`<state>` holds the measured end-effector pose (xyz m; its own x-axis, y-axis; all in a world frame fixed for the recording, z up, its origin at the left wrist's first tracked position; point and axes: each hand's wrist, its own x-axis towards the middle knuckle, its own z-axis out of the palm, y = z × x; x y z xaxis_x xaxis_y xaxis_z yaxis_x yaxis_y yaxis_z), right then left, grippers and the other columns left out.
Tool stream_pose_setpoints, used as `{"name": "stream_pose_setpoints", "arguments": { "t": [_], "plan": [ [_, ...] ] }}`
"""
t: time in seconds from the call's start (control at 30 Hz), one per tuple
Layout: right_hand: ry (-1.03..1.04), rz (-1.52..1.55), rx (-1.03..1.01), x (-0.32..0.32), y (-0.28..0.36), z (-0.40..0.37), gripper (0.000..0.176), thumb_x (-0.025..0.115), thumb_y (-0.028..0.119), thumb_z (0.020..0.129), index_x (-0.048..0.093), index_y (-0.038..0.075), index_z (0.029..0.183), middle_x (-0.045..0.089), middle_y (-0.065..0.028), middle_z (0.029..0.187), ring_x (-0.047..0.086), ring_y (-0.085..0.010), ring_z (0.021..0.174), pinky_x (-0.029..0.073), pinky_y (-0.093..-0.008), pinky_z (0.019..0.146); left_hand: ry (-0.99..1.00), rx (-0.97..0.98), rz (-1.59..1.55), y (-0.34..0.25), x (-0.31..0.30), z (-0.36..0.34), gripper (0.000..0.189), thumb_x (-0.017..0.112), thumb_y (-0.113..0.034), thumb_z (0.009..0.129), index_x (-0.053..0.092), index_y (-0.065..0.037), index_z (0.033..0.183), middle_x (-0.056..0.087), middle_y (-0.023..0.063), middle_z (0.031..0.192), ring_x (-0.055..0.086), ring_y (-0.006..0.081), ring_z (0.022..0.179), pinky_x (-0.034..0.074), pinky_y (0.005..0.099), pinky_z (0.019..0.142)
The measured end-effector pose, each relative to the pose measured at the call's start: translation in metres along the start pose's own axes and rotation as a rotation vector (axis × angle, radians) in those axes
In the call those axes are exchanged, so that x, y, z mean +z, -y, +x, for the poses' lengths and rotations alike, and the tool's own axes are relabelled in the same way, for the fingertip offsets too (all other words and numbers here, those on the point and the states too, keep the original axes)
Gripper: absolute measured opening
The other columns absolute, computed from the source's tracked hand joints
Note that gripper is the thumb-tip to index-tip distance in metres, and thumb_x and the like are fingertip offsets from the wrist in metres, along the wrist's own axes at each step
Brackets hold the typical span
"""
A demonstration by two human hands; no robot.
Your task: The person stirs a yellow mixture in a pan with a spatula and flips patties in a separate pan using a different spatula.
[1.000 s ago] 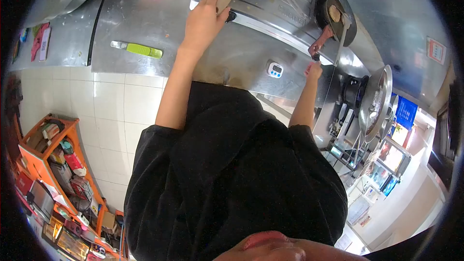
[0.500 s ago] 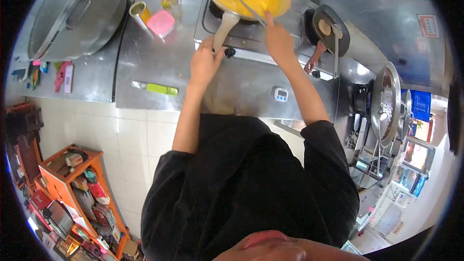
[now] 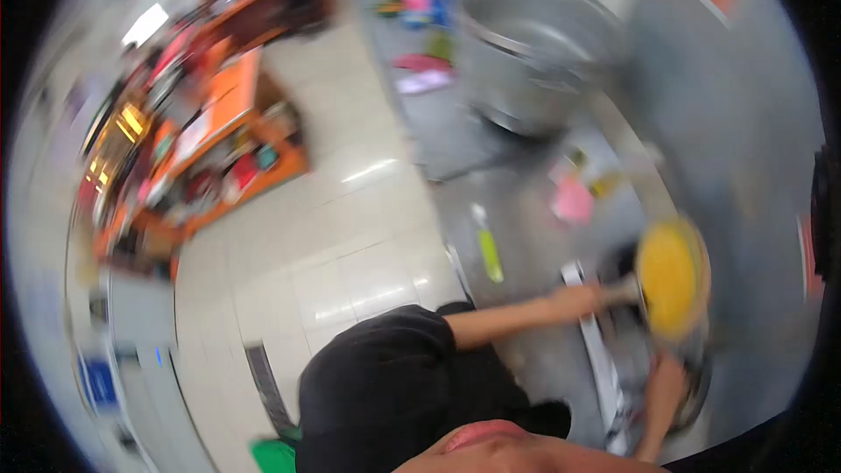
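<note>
My left hand [image 3: 578, 302] is closed around the pale handle [image 3: 624, 292] of a frying pan [image 3: 704, 271]. The pan sits over the stove and holds a yellow, egg-like mixture [image 3: 667, 276]. Beside the near edge of the pan, my right hand [image 3: 667, 383] is curled as it was around the spatula. Motion blur hides the spatula itself in this view. A darker pan [image 3: 696, 398], partly covered, lies just beyond my right hand.
On the steel counter lie a green-handled tool [image 3: 490, 254] and a pink-lidded container [image 3: 572, 201]. A large metal pot [image 3: 508, 79] stands at the far end. An orange shelf unit [image 3: 232, 105] with assorted goods stands across the tiled floor [image 3: 324, 245].
My head has swung left, so the whole scene is rotated and blurred. My left hand keeps the pan handle. My right hand stays by the pan; the spatula no longer shows.
</note>
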<state>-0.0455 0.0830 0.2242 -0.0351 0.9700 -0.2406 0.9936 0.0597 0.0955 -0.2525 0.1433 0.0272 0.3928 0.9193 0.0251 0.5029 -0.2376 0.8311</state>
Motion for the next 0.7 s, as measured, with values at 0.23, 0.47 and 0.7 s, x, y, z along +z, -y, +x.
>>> {"name": "stream_pose_setpoints", "arguments": {
  "t": [0.23, 0.47, 0.7],
  "plan": [
    [-0.361, -0.183, 0.084, 0.102, 0.037, 0.106, 0.016, 0.05, 0.01, 0.086, 0.063, 0.001, 0.085, 0.065, -0.0186, 0.082, 0.064, -0.0344, 0.072, 0.05, -0.0441, 0.062, -0.182, 0.128, 0.096, 0.009, 0.008, 0.0, 0.039, 0.067, -0.024, 0.077, 0.049, 0.0, 0.103, 0.057, 0.0179, 0.089, 0.062, 0.0368, 0.078, 0.05, 0.0452, 0.067],
    [-0.565, -0.187, 0.054, 0.122, -0.005, 0.157, 0.018, 0.051, 0.008, 0.086, 0.064, 0.003, 0.075, 0.066, -0.0142, 0.072, 0.066, -0.0304, 0.063, 0.051, -0.0391, 0.051, -0.234, 0.171, 0.105, 0.011, 0.009, -0.004, 0.039, 0.067, -0.025, 0.078, 0.049, 0.0, 0.101, 0.057, 0.018, 0.09, 0.061, 0.0374, 0.078, 0.05, 0.0453, 0.067],
    [-0.575, -0.199, 0.091, 0.13, -0.053, 0.094, 0.018, 0.048, 0.009, 0.088, 0.063, 0.0, 0.082, 0.065, -0.016, 0.075, 0.065, -0.032, 0.068, 0.051, -0.0408, 0.056, -0.197, 0.138, 0.072, 0.01, 0.009, -0.002, 0.037, 0.066, -0.024, 0.078, 0.05, 0.0, 0.101, 0.056, 0.0185, 0.091, 0.06, 0.0376, 0.079, 0.049, 0.0457, 0.069]
  ]
}}
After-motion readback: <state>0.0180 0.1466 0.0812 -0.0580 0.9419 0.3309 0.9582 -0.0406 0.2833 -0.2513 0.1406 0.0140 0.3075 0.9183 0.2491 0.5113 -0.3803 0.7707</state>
